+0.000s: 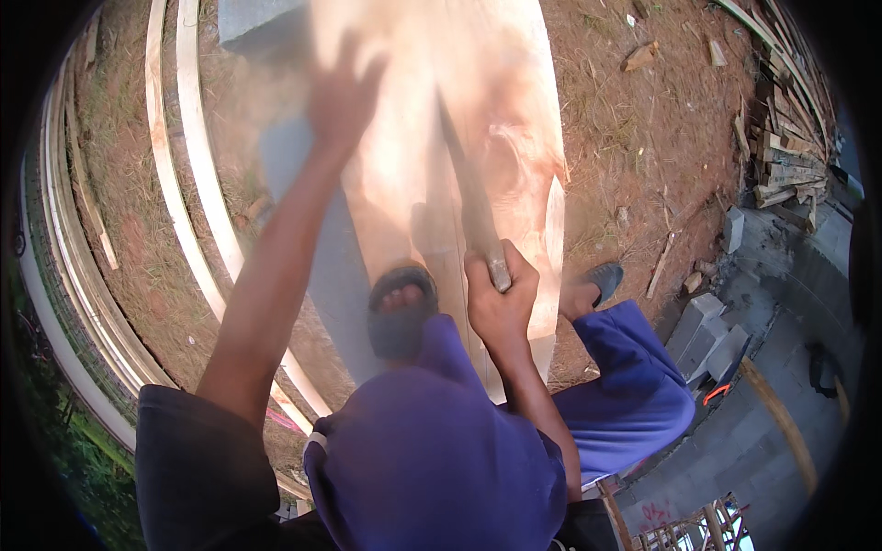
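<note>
My left hand [345, 103] is stretched forward over the left side of a wide, pale wooden board [524, 101]. Its fingers are spread and blurred, with nothing visible in them; whether it touches the board I cannot tell. Nearer to me, my right hand [501, 298] is wrapped around the butt end of a long tool with a wooden handle [478, 216]. This tool points away from me along the board and narrows toward its far end, where blur hides its kind. My sandalled left foot [401, 298] rests on the board.
A grey block [262, 20] sits at the board's far left. Long wooden strips [188, 119] run along the left ground. My other sandalled foot [599, 283] stands right of the board. Stacked timber [795, 161] and grey blocks [703, 335] lie farther right, beside a pole [781, 422].
</note>
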The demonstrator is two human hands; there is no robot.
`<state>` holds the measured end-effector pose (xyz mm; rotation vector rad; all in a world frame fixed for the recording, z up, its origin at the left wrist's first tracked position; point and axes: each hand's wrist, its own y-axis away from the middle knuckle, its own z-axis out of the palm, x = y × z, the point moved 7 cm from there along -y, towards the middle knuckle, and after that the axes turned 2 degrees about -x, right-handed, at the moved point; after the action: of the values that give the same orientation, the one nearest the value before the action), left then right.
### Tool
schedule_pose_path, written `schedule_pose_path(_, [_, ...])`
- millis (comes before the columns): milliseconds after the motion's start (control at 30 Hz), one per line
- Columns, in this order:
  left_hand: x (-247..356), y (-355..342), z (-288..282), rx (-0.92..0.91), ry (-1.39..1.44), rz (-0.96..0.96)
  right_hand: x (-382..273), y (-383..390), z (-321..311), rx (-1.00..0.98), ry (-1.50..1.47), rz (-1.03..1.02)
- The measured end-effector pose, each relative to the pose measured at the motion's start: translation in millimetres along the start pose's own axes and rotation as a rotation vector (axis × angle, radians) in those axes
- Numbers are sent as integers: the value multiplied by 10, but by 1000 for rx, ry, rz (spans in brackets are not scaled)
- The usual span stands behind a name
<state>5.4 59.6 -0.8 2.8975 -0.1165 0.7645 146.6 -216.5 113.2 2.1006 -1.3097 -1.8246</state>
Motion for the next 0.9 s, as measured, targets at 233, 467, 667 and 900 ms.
schedule_pose_path(233, [19, -26, -49, -3, 1, -3, -51, 1515, -880, 14, 270, 45])
schedule_pose_path(467, [87, -41, 43, 14, 24, 36, -46, -199, 34, 13, 1, -73])
schedule_pose_path(667, [30, -41, -32, 25, 13, 18, 48, 1450, -762, 20, 208, 33])
schedule_pose_path(900, [8, -68, 5, 33, -22, 25, 40, -46, -10, -27, -6, -69])
